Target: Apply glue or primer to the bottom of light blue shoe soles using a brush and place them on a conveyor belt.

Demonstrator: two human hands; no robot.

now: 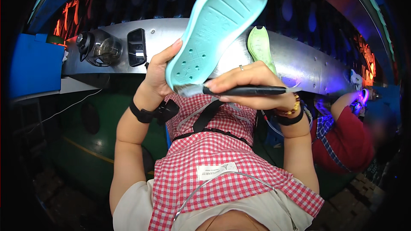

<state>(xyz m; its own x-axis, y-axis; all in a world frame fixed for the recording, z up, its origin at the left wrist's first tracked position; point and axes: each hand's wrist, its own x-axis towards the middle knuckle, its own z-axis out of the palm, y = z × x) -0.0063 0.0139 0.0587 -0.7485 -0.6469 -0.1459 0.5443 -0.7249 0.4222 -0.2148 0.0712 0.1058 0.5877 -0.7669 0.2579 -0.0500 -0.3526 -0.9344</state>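
The left hand (158, 76) pinches the blue sole (216, 25) near the counter (299, 66), the right hand (259, 79) holds a brush (254, 90) against its low end, and this brushing seems to need slow strokes next.

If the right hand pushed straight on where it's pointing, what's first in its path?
Probably the near end of the teal sole: the right hand points its brush leftward, bristles overlapping that edge. Whether they touch is unclear.
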